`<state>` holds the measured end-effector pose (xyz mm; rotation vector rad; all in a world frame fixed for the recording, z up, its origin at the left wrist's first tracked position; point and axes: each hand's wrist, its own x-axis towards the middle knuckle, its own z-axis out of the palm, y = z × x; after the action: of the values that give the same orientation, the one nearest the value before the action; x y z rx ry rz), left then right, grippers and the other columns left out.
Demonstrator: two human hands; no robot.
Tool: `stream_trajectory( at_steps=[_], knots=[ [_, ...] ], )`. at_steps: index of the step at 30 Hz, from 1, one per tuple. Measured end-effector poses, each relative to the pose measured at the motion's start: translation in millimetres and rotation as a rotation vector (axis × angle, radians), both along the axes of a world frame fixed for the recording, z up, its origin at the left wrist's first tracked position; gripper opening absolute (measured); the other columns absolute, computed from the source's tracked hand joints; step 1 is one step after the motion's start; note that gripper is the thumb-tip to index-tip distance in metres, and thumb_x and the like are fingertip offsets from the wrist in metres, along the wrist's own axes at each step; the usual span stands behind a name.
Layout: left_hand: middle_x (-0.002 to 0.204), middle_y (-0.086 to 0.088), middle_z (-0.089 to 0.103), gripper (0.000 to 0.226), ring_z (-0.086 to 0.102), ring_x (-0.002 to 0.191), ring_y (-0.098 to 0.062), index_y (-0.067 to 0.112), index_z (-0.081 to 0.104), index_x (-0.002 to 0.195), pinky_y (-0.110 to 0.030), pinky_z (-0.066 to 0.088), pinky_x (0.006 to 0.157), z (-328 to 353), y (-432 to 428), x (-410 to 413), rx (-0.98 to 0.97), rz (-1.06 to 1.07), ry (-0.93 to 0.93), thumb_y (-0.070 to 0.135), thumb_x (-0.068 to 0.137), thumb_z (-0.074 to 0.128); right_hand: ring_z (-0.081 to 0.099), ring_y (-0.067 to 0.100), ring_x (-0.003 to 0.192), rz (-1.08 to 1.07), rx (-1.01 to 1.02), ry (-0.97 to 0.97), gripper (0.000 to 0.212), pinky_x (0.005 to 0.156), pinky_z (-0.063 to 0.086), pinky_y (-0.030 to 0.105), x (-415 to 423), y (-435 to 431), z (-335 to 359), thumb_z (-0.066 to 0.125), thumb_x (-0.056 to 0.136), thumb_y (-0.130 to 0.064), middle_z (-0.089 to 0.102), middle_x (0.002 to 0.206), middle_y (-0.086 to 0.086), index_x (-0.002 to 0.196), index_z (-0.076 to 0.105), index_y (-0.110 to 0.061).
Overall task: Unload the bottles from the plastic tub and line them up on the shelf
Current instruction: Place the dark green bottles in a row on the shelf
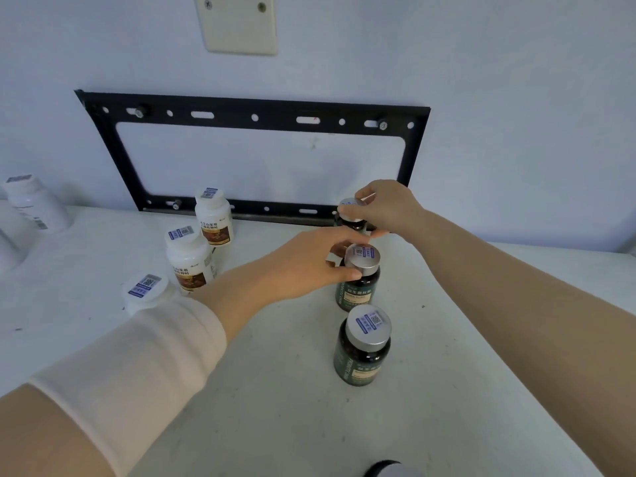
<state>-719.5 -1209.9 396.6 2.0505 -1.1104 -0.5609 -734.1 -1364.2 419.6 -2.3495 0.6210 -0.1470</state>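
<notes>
My left hand [303,266] pinched the upright middle dark bottle [359,290] by its cap; my right hand [385,208] gripped the far dark bottle [347,205] likewise.

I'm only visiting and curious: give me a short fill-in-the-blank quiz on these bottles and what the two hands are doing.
1. The dark bottles with silver caps number ____.
2. The left hand grips the cap of the ____ dark bottle in that row.
3. The right hand grips the farthest dark bottle by its ____.
4. The bottles with brown-picture labels are ____ in colour.

Missing words: three, middle, cap, white.
</notes>
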Motion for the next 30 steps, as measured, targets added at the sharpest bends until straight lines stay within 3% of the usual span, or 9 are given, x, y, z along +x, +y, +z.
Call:
stream_trajectory(
  at_steps=[2,6,10,14,21,30],
  knots=[
    [0.131,0.009,0.053,0.050,0.049,0.117,-0.002,0.028,0.044,0.133,-0.016,0.044,0.090,4.4,1.6,-2.2,0.024,0.009,-0.044,0.024,0.086,0.062,0.059,0.021,0.093,-0.014,-0.062,-0.021,0.060,0.089,0.054,0.036,-4.2,-1.6,5.0,0.061,0.083,-0.044,0.053,0.131,0.006,0.131,0.047,-0.011],
    [0.136,0.006,0.051,0.045,0.047,0.124,-0.008,0.024,0.042,0.134,-0.020,0.037,0.096,24.7,9.0,-7.7,0.029,0.074,-0.151,0.030,0.091,0.053,0.051,0.023,0.121,-0.073,-0.191,-0.043,0.056,0.101,0.038,0.031,-29.2,-2.4,21.8,0.052,0.088,-0.045,0.052,0.135,0.006,0.132,0.046,-0.011],
    [0.136,-0.001,0.051,0.038,0.049,0.124,-0.018,0.019,0.045,0.131,-0.034,0.039,0.103,49.8,22.5,-21.5,0.088,0.106,-0.346,0.029,0.094,0.046,0.048,0.024,0.124,-0.143,-0.258,-0.063,0.050,0.100,0.037,0.031,-78.0,10.3,38.8,0.050,0.091,-0.038,0.054,0.132,0.008,0.130,0.047,-0.008],
    [0.138,-0.006,0.048,0.040,0.045,0.125,-0.024,0.017,0.043,0.134,-0.037,0.037,0.103,71.3,38.7,-51.3,0.112,0.090,-0.489,0.030,0.096,0.042,0.046,0.025,0.126,-0.229,-0.313,-0.080,0.050,0.104,0.036,0.034,-140.5,34.6,48.9,0.052,0.090,-0.037,0.052,0.135,0.010,0.131,0.047,-0.009],
    [0.141,-0.010,0.043,0.047,0.041,0.127,-0.030,0.016,0.035,0.139,-0.040,0.032,0.105,86.9,52.3,-142.0,0.139,-0.111,-0.682,0.034,0.096,0.039,0.047,0.027,0.124,-0.428,-0.419,-0.018,0.050,0.104,0.039,0.039,-267.5,86.8,48.5,0.049,0.092,-0.038,0.046,0.138,0.011,0.134,0.042,-0.011],
    [0.147,-0.008,0.037,0.049,0.035,0.133,-0.028,0.017,0.032,0.141,-0.036,0.028,0.108,91.7,13.4,-337.1,-0.012,-0.468,-0.660,0.035,0.096,0.039,0.047,0.029,0.124,-0.718,-0.467,0.070,0.050,0.101,0.039,0.039,-497.4,114.2,46.6,0.049,0.092,-0.036,0.045,0.139,0.012,0.135,0.043,-0.011]
  ],
)
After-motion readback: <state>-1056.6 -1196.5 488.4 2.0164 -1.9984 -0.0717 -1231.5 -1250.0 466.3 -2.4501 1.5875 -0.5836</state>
